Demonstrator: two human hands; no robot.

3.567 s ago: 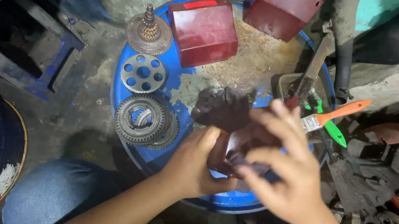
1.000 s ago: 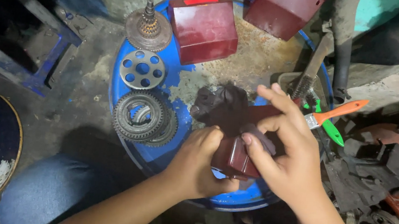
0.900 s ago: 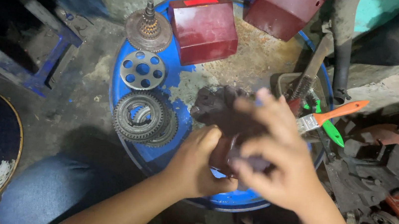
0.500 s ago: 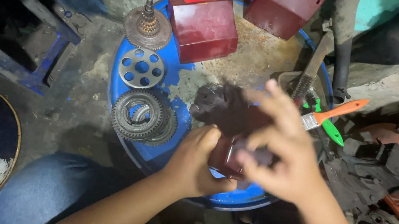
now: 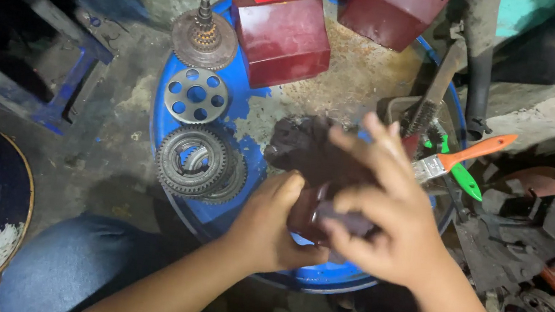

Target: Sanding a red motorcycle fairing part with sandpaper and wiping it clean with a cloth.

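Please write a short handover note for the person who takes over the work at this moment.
Left hand: grips a dark reddish part from the left.
Right hand: over the part, pressing a dark rag on it; blurred.
Blue drum lid: ring gears, holed disc, gear shaft, red box.
Orange-handled brush at the right rim.
Done: parts laid out. Left: cannot tell.
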